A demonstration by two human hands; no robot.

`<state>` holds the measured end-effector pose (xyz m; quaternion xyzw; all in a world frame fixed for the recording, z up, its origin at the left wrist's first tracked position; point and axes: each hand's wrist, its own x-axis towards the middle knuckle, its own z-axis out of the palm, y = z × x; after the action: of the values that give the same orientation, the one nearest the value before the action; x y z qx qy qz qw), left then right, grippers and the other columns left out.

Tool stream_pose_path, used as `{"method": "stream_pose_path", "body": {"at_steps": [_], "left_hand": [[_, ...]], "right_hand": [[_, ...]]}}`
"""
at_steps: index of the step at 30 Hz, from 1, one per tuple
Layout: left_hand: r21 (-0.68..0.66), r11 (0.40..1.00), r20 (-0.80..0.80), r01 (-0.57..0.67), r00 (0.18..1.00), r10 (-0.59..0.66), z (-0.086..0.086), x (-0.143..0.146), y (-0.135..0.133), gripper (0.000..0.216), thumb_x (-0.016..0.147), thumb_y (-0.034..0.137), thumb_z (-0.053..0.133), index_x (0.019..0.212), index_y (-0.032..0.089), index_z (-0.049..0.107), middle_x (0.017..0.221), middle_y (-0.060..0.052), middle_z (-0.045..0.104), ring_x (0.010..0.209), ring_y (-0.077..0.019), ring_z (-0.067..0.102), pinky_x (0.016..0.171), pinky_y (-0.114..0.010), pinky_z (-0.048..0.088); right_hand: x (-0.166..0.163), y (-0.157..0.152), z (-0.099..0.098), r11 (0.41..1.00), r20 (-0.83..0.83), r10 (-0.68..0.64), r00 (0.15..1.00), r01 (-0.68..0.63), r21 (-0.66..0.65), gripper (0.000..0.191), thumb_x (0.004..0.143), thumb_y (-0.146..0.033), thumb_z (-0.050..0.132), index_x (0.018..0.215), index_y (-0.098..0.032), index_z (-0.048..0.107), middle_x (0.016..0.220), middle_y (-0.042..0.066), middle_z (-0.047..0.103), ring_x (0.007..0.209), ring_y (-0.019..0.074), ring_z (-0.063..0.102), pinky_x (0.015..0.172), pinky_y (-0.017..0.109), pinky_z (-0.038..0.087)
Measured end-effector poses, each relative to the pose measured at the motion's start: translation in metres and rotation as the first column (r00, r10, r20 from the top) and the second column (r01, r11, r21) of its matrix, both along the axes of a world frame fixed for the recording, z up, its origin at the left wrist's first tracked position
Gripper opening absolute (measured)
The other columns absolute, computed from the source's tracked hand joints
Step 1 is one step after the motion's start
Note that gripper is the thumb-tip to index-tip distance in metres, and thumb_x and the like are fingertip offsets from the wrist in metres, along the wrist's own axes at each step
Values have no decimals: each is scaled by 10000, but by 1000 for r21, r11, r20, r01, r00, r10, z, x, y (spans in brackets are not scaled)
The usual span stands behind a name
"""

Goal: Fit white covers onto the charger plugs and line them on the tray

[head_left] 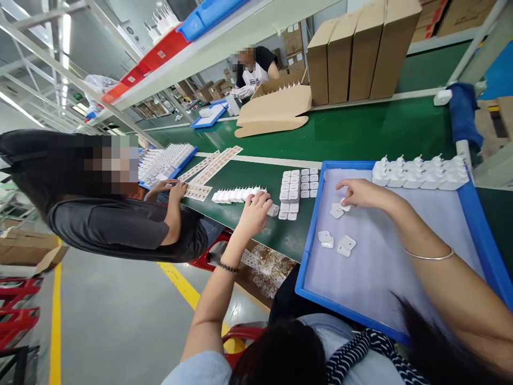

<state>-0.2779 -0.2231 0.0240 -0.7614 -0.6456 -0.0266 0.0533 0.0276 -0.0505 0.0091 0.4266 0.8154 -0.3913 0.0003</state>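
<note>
My left hand (256, 211) reaches over the green bench with bent fingers at the near end of a row of white plug adapters (232, 195). Whatever sits under its fingertips is hidden; a small white block (273, 210) lies against its right side. Stacked white square pieces (289, 192) stand just beyond it. Inside the blue-rimmed tray (315, 235), my right hand (356, 193) has its index finger stretched out and its thumb apart, close above a few white square pieces (336, 210). More such pieces (345, 246) lie in small groups nearer to me.
Several white plug units (420, 174) line the tray's far right corner. A person (120, 214) at my left handles perforated card strips (198, 192). Another person (256, 67) works across the bench, behind an open carton (272, 109). Tall cardboard boxes (360, 56) stand at the back.
</note>
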Motion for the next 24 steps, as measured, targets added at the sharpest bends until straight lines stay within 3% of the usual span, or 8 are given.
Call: {"method": "stream_pose_path", "body": {"at_steps": [3,5,8,12,15,19,21,24], "left_hand": [[36,998,467,-58,884,34,3,24,-28,215,838,147,611,1031,196,530,1197,-110,632,1141,-274,577,1009,-443,413],[35,994,768,-106,639,41,-3,44,-44,229,844,239,680,992,203,510,1139,-81,633,1042,-226,603,940,-380,456],[13,977,965,-211,259,42,-19,76,-59,299,832,302,738,986,204,502,1124,-72,623,1024,-204,608,905,-339,470],[-53,977,997,-208,-69,39,-27,110,-63,426,833,361,752,1125,228,473,1088,-50,635,924,-180,618,843,-315,483],[-49,994,994,-95,-107,39,-18,128,-61,385,885,350,703,1170,223,479,1111,-55,618,965,-180,584,871,-309,461],[45,997,996,-69,-74,-50,0,142,-63,351,927,320,653,1204,220,462,1152,-65,579,1031,-185,541,904,-304,431],[81,993,997,-90,2,-81,6,146,-66,377,937,359,637,1236,219,456,1148,-67,550,1023,-190,528,905,-313,431],[129,986,982,-106,152,-112,13,150,-71,428,953,426,599,1291,212,445,1166,-80,524,1005,-196,520,902,-329,437]], "right_hand": [[-1,1,0,998,-52,-32,998,35,59,201,817,-146,629,997,-154,719,868,63,733,803,223,679,725,308,499],[-2,2,-4,984,-118,-64,991,82,158,168,852,-152,587,905,-171,746,1012,92,724,962,264,666,859,346,491],[-5,4,-15,947,-287,-143,947,216,240,237,881,-181,545,922,-181,779,1005,109,712,959,295,661,905,413,483],[-11,1,-18,930,-514,-367,775,303,-207,195,811,-182,613,917,-157,775,758,72,698,710,219,667,730,366,538],[-17,-14,0,870,-626,-464,626,189,-456,150,726,-190,712,854,-170,787,838,76,732,745,185,670,660,290,535],[-20,-52,39,876,-723,-394,567,-7,-483,149,715,-324,827,761,-185,798,791,62,723,650,122,611,544,218,484],[-18,-71,56,881,-742,-368,560,-47,-471,147,700,-309,864,770,-201,794,700,27,690,587,101,585,514,201,469],[-12,-96,73,872,-755,-319,573,-135,-471,342,712,-255,873,1040,-282,780,688,-13,685,599,120,635,541,209,512]]}}
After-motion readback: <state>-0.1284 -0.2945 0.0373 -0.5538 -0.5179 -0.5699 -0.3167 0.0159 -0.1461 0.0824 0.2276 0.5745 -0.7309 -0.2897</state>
